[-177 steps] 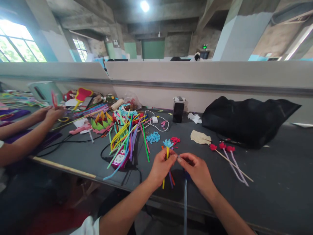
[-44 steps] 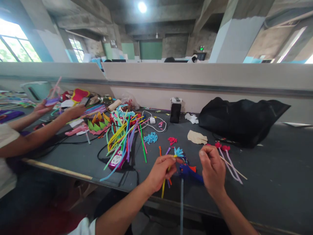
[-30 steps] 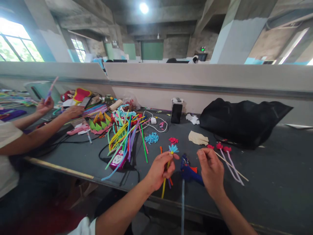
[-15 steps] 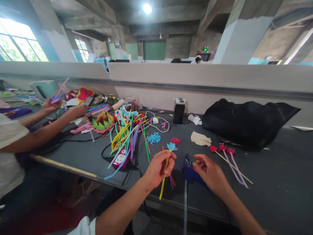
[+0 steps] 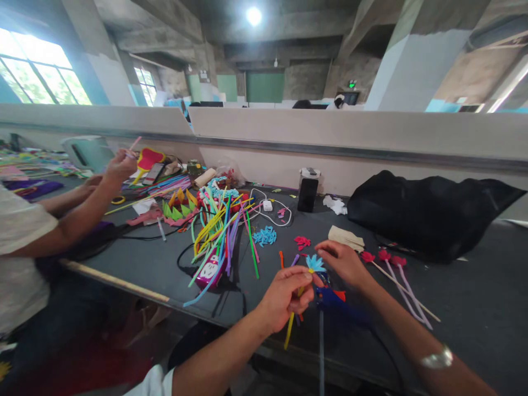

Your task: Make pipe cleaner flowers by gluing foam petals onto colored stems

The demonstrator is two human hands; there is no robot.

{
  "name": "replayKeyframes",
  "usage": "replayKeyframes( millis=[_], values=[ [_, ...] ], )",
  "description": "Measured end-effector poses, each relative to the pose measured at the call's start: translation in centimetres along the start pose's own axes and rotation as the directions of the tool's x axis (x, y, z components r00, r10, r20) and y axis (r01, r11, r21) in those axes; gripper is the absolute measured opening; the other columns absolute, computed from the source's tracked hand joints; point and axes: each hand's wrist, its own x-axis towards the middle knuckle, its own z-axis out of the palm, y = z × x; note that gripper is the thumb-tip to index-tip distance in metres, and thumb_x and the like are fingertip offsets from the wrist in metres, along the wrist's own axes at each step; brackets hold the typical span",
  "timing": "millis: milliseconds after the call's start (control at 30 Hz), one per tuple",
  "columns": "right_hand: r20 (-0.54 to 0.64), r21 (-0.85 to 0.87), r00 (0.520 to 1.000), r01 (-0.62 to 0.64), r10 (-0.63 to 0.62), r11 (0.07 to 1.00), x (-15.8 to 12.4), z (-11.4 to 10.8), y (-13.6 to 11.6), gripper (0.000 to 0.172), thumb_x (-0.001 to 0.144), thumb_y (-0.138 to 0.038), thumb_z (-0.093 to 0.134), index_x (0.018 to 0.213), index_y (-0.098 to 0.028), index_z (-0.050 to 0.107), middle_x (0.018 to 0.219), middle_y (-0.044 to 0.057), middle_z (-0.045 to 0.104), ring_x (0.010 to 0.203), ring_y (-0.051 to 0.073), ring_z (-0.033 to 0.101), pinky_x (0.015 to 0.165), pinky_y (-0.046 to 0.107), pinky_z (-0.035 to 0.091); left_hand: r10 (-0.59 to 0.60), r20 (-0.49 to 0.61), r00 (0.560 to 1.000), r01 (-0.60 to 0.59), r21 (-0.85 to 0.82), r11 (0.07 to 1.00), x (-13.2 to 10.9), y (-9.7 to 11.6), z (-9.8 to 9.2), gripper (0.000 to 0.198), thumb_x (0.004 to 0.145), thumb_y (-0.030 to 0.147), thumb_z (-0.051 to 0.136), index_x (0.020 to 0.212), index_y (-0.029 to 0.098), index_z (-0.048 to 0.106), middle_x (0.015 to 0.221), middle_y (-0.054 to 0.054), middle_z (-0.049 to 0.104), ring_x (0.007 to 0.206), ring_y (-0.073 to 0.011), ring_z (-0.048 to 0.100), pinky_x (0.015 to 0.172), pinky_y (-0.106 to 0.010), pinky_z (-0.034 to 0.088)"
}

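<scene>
My left hand (image 5: 286,297) pinches a yellow stick (image 5: 290,331) topped with a light-blue paper flower (image 5: 315,264), held upright above the near table edge. My right hand (image 5: 343,263) reaches over the table beyond the flower, its fingers curled near small red paper pieces (image 5: 302,242); I cannot make out anything in them. A blue glue gun (image 5: 330,298) lies on the dark table (image 5: 157,264) under my right forearm. Three red-flowered sticks (image 5: 391,269) lie to the right.
A heap of coloured sticks (image 5: 223,225) lies left of centre, with blue paper bits (image 5: 264,236) beside it. A black bag (image 5: 424,212), a phone on a stand (image 5: 307,192) and a white cable sit at the back. A co-worker's arms (image 5: 74,203) work at the left.
My right hand has moved forward from beside the glue gun toward the red paper pieces. My left hand with the flower stick shifted slightly right and nearer. The co-worker raised a hand.
</scene>
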Motion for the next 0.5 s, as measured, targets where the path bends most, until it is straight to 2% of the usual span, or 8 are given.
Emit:
replayKeyframes(
  millis=[133,233,367,500],
  values=[
    [0.119,-0.045,0.993,0.008,-0.003,0.999,6.7,3.0,-1.2,0.015,0.088,-0.025,0.055,0.092,-0.017,0.067,0.09,0.004,0.07,0.083,0.016,0.064,0.079,0.031,0.05,0.021,-0.003,1.0,-0.021,-0.006,1.0,-0.1,0.0,-0.2,0.022,0.08,0.033,0.058,0.081,0.011,0.063,0.044,0.006,0.043,0.035,-0.0026,0.018,0.038,-0.022,0.009],
    [0.188,-0.094,0.981,-0.024,0.041,0.995,10.4,6.0,-1.7,0.027,0.091,-0.033,0.055,0.113,-0.017,0.059,0.115,0.007,0.061,0.095,0.018,0.061,0.082,0.039,0.052,0.055,-0.039,0.998,-0.056,-0.008,0.998,0.0,0.0,-0.6,0.024,0.081,0.035,0.059,0.081,0.012,0.063,0.044,0.006,0.042,0.035,-0.0029,0.019,0.039,-0.022,0.009],
    [0.23,-0.171,0.964,-0.098,0.137,0.98,13.1,8.8,-1.9,0.032,0.09,-0.033,0.056,0.119,-0.017,0.056,0.12,0.008,0.058,0.1,0.021,0.06,0.083,0.041,0.052,0.111,-0.088,0.99,-0.112,-0.002,0.994,0.1,0.3,-0.8,0.027,0.081,0.037,0.058,0.081,0.011,0.064,0.042,0.005,0.042,0.034,-0.0033,0.019,0.039,-0.023,0.009],
    [0.283,-0.22,0.944,-0.111,0.172,0.969,14.0,9.9,-2.0,0.033,0.09,-0.033,0.057,0.118,-0.017,0.056,0.12,0.008,0.058,0.1,0.021,0.06,0.082,0.04,0.052,0.138,-0.132,0.982,-0.142,-0.023,0.99,0.2,0.6,-0.8,0.028,0.079,0.039,0.062,0.08,0.011,0.065,0.044,0.005,0.045,0.035,-0.0031,0.021,0.04,-0.023,0.009]
  ],
)
